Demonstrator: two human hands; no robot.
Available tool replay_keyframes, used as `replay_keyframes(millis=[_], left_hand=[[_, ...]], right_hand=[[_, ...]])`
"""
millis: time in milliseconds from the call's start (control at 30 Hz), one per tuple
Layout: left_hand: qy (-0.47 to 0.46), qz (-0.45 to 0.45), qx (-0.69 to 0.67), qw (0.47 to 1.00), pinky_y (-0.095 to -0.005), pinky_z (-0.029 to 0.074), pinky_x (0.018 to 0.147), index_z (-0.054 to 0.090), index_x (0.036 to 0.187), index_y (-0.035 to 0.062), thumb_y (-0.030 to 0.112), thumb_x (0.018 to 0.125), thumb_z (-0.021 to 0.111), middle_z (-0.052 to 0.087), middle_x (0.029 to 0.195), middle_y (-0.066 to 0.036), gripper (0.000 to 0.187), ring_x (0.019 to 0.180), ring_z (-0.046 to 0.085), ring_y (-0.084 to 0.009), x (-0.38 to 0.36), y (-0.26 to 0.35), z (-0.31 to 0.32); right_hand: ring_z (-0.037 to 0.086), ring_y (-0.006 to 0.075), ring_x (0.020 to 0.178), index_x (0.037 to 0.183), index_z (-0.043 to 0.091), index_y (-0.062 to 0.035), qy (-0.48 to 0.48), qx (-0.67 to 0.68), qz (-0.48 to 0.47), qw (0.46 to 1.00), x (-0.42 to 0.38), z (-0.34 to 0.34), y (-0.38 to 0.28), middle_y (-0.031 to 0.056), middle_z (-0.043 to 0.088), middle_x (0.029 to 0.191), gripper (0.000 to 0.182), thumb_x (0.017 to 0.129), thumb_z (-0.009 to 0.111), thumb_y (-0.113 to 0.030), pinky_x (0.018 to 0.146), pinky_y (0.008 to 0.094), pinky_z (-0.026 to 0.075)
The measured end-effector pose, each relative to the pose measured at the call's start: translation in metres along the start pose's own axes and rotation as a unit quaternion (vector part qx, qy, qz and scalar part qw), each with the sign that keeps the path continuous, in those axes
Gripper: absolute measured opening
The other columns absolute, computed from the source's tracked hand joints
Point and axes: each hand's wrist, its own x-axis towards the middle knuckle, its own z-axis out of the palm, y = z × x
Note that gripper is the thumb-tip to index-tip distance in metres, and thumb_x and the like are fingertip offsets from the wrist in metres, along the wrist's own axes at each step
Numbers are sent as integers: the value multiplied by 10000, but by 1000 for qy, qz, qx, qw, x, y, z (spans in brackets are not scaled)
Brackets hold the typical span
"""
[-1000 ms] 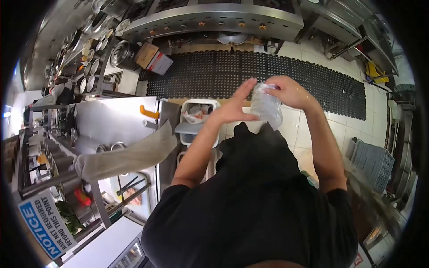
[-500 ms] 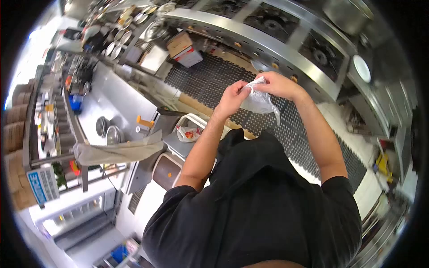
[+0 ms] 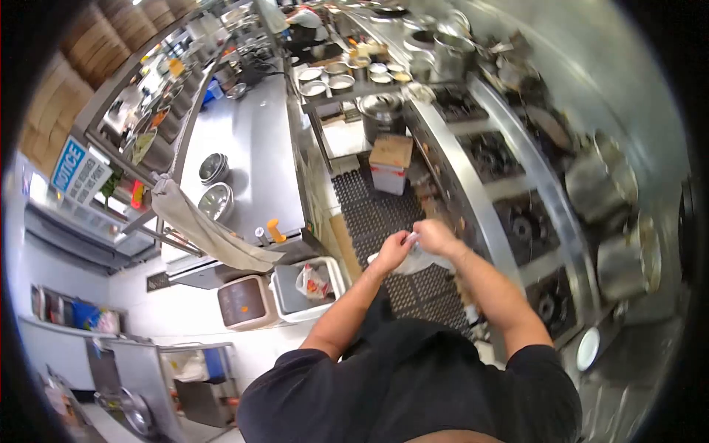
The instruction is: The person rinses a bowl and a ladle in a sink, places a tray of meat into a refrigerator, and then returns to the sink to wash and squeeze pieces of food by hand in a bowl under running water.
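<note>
A thin, clear plastic bag point(image 3: 419, 262) hangs in front of my body, above the black floor mat. Its top edge is pinched between the fingertips of my left hand point(image 3: 394, 252). Close beside it, my right hand point(image 3: 436, 238) is closed on the same gathered edge, its fingers partly hidden behind the back of the hand. The lower part of the bag hangs loose, and I cannot make out anything inside it.
The stove point(image 3: 493, 153) runs along the right, with large pots point(image 3: 602, 177) behind it. A cardboard box point(image 3: 390, 153) stands on the rubber mat point(image 3: 362, 210). To the left are a steel counter point(image 3: 255, 140) with metal bowls point(image 3: 216, 201), a draped cloth point(image 3: 203, 227) and bins point(image 3: 244, 301). Far back is another person point(image 3: 304, 26).
My view has swung left, toward the counter and the far end of the aisle. Both hands still grip the bag, now lower in view and nearer to each other.
</note>
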Motion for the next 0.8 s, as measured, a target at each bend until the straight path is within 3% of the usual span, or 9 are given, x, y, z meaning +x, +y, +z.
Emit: replay_keyframes(millis=[100, 200, 400, 500, 600, 700, 800], left_hand=[[108, -32, -82, 990, -335, 472, 696, 649, 987, -5, 311, 1016, 596, 640, 785, -95, 323, 736, 561, -152, 33, -26, -1], [160, -78, -118, 977, -324, 469, 702, 647, 1003, -2, 318, 1020, 589, 647, 823, -64, 326, 761, 562, -135, 63, -24, -21], [149, -140, -360, 910, -318, 484, 745, 665, 1002, 45, 268, 1004, 577, 643, 902, 3, 239, 816, 585, -140, 135, -62, -46], [202, -116, -466, 853, -317, 427, 694, 668, 930, 77, 224, 974, 490, 580, 817, 20, 235, 762, 501, -109, 159, -61, -58], [304, -94, -346, 882, -351, 467, 798, 698, 1001, -9, 258, 965, 473, 694, 974, -101, 351, 890, 594, -188, 196, -106, -58], [368, -140, -324, 860, -372, 469, 828, 693, 1044, -44, 266, 971, 476, 707, 992, -146, 386, 920, 611, -220, 201, -64, -68], [442, -128, -290, 839, -364, 463, 812, 700, 1031, -40, 275, 981, 481, 707, 980, -138, 387, 909, 605, -203, 215, -58, -74]], right_hand=[[671, 424, 909, 886, 665, -40, 11, -21, 13, 1000, 53, 8, 3, 219, 696, 909, 135, 813, 661, -153, 792, 515, 527], [670, 431, 926, 895, 645, -26, 18, -45, -12, 999, 104, 7, 3, 232, 693, 930, 138, 823, 645, -144, 789, 520, 527], [683, 426, 929, 920, 608, -13, 21, -28, -30, 999, 186, 3, 17, 241, 696, 929, 200, 810, 680, -165, 798, 518, 537], [684, 432, 931, 948, 585, -9, 23, -26, -47, 998, 228, 20, 34, 240, 702, 933, 236, 824, 689, -180, 806, 518, 545], [689, 431, 954, 971, 609, -11, 26, -15, -76, 997, 255, 13, 34, 251, 708, 957, 267, 834, 692, -224, 818, 514, 553], [688, 418, 1023, 1020, 665, -14, -16, 19, -16, 1000, 277, -8, 22, 269, 704, 1051, 353, 824, 705, -306, 859, 502, 556], [687, 412, 1030, 1021, 671, -26, -22, 36, -17, 999, 301, -6, 21, 254, 708, 1052, 357, 821, 713, -319, 885, 500, 550]])
